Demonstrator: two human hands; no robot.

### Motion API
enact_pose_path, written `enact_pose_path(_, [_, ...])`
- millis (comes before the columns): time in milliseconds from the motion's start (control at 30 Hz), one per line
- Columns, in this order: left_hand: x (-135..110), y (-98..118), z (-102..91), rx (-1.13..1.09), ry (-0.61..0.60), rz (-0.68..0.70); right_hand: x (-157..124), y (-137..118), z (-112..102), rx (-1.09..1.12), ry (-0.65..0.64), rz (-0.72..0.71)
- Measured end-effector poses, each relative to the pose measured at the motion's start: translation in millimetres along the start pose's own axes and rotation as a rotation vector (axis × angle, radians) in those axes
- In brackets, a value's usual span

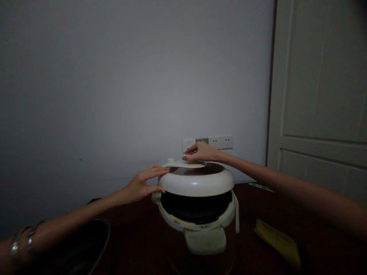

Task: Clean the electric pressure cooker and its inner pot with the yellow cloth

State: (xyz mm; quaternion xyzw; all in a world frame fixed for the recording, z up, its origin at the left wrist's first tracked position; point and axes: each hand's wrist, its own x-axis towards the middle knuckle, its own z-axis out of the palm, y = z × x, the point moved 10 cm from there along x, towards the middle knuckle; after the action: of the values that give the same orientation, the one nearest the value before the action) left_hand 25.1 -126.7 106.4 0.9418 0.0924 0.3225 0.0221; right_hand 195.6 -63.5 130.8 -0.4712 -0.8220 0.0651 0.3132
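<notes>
A round cooker [205,240] with a pale rim and front handle stands on the dark table. Its white lid [197,185], dark on top, is raised at the front, and the black inside shows through the gap. My left hand [145,181] grips the lid's left edge, fingers on top and thumb low at the side. Over the lid's top, my right hand [202,151] has its fingers closed at the white lid handle [186,165]; the exact fingertip contact is partly hidden.
A dark bowl-like container [97,240] sits at lower left under my forearm. On the right lies a yellow cloth-like item [276,242]. Wall sockets [220,142] are behind the cooker, and a panelled door [321,95] stands to the right.
</notes>
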Motion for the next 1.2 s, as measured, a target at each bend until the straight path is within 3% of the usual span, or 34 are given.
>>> enact_pose_path(167, [-7, -4, 7.6, 0.007, -0.076, -0.090, -8, -5, 2, -0.059, 0.063, 0.033])
enact_pose_path(500, [-13, 5, 16.1, 0.026, -0.191, -0.073, -21, -11, 5, -0.151, 0.121, 0.001])
enact_pose_path(1200, [-20, 3, 21.6, 0.013, -0.166, -0.025, -35, -16, 15, -0.148, 0.173, -0.054])
